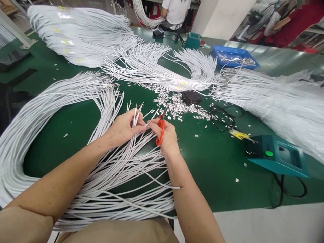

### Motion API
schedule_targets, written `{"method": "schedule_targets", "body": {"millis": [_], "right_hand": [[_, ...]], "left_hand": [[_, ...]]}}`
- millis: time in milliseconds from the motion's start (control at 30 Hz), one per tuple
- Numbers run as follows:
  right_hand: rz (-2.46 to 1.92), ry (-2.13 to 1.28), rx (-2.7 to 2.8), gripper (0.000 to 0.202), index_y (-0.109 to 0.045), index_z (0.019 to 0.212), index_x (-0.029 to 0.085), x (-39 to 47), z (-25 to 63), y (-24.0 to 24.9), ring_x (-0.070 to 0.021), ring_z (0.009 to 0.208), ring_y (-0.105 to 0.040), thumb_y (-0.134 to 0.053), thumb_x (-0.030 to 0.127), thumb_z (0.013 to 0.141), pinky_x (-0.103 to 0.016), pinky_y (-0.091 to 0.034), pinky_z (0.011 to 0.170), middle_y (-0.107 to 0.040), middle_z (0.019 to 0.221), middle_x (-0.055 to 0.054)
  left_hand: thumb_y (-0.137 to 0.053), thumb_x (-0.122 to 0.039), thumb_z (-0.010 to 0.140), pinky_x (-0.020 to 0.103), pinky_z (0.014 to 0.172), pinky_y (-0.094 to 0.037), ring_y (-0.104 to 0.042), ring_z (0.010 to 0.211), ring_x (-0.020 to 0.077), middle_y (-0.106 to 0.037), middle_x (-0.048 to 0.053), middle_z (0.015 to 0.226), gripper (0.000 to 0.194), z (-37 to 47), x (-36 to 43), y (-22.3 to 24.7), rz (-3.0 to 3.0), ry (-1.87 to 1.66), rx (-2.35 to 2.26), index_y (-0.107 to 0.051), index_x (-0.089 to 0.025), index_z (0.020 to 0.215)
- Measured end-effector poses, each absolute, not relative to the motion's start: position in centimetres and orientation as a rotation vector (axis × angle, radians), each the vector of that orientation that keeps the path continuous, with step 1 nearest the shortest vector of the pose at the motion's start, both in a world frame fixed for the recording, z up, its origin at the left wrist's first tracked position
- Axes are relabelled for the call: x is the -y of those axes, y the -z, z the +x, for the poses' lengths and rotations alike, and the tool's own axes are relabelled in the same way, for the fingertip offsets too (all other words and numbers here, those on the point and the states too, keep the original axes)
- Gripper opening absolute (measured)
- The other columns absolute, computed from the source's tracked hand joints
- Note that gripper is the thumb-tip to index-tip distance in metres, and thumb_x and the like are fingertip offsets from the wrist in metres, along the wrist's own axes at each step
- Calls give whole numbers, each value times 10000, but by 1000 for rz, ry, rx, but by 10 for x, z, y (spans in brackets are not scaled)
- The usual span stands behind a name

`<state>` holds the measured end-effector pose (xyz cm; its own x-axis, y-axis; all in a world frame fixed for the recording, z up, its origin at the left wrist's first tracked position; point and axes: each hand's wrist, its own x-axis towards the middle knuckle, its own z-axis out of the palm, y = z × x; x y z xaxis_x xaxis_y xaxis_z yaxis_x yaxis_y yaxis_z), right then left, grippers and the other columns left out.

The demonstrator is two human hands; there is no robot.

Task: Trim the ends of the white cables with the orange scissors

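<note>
My left hand (126, 126) is closed around a few white cables (136, 116), whose ends stick up past the fingers. Close beside it, my right hand (167, 133) has orange-handled scissors (161, 132) tucked in its palm, blades pointing away from me. Its thumb and fingertips pinch close to a cable end by my left thumb; the exact contact is too small to make out. Under both hands spreads a loose bundle of white cables (118, 179), running to the table's near edge. Another curved bundle (27, 111) lies to the left.
Small silvery scraps (174, 104) litter the green table (202, 162) around a black block (191, 98). Right stands a teal device (275, 153) with a yellow clip (239, 135). Cable bundles (83, 33) and a blue tray (236, 55) lie farther back. Two people work beyond.
</note>
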<state>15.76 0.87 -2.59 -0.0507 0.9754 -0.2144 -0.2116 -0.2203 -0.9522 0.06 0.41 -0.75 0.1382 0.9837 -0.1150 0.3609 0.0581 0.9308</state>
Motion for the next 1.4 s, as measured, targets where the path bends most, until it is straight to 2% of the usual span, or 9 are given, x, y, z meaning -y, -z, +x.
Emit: {"method": "schedule_targets", "body": {"millis": [200,367,567,733,800,1000,1133,1267,1400], "right_hand": [[-1138,-1569,961,184,-690,719,164,-8,153,29,-127,610,-557,-695,331,642,-266,-455,637,-606,594,16],[-1391,-1125,1162,154,-691,733,182,-9,161,32,-140,687,-559,-637,324,708,-280,-439,690,-656,727,-1],[-1420,-782,1182,174,-646,741,199,-9,171,23,-146,747,-560,-600,361,788,-283,-438,745,-632,783,-6],[-1257,-942,1181,132,-691,795,212,-7,168,15,-151,777,-600,-611,317,789,-276,-456,757,-673,819,-6],[-1222,-1034,1169,122,-706,802,211,-7,167,14,-154,773,-612,-624,295,771,-276,-463,743,-694,834,-6],[-1194,-1042,1133,165,-732,856,217,-7,169,15,-158,808,-625,-618,303,772,-280,-466,770,-709,874,-11],[-1169,-1054,1145,150,-728,816,210,-7,169,13,-153,785,-612,-659,324,749,-273,-465,749,-689,838,-9],[-1157,-1147,1069,147,-698,716,189,-6,166,11,-142,726,-584,-708,335,708,-272,-458,725,-665,761,-1],[-1056,-1332,958,176,-692,678,180,-5,163,11,-121,663,-538,-743,348,675,-275,-448,712,-620,683,15]], "left_hand": [[-681,-281,760,350,755,-526,-686,710,174,-684,-9,730,270,-1,-7,8,1187,-770,-1114,-459,-212,899],[-672,-287,793,341,765,-524,-690,746,174,-690,-4,751,280,-1,-5,7,1184,-724,-1015,-444,-219,942],[-624,-396,815,340,784,-534,-643,999,226,-659,83,1118,295,-1,-2,1,1485,-675,-1272,-590,-209,1041],[-665,-402,779,339,760,-534,-644,775,186,-673,14,847,373,0,-2,-1,1578,-664,-1448,-656,-220,1105],[-716,-389,742,345,790,-542,-660,767,180,-687,9,834,423,3,-1,-1,1475,-711,-1407,-638,-203,1114],[-726,-374,763,385,890,-548,-722,836,188,-740,45,941,366,11,4,1,1221,-786,-1286,-514,-202,1007],[-692,-392,792,382,913,-534,-714,888,196,-732,46,940,289,15,6,4,1210,-812,-1205,-544,-193,941],[-710,-379,763,320,853,-507,-656,888,173,-688,26,933,247,19,3,6,1376,-937,-1331,-574,-181,822],[-765,-318,695,281,760,-484,-607,745,130,-618,-33,745,369,23,0,8,1278,-1098,-1321,-422,-190,660]]}}
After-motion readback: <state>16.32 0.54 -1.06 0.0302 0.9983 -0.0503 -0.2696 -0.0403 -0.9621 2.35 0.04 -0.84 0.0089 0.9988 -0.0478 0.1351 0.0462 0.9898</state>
